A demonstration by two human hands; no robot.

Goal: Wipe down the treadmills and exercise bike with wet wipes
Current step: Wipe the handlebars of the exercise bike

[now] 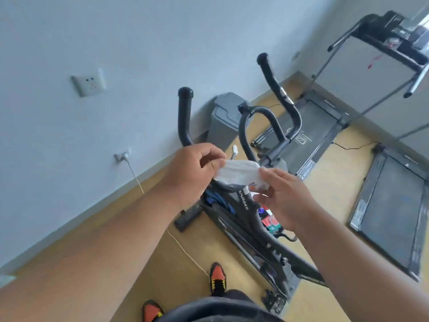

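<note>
A white wet wipe [239, 171] is stretched between both hands above the black exercise bike [249, 225]. My left hand [192, 170] pinches its left end with curled fingers. Its right end is pinched by my right hand [282, 194] between thumb and fingers. The bike's black handlebars [269, 117] rise just beyond the hands. One treadmill [311, 133] lies on the floor behind the bike, with its console [392, 26] at the top right. A second treadmill deck [392, 210] lies at the right.
A grey bin [224, 117] stands against the pale wall behind the bike. Wall sockets [89, 82] are on the left, and a white cable [185, 249] runs across the yellow floor by my orange shoes [217, 278]. A colourful packet [270, 221] sits on the bike frame.
</note>
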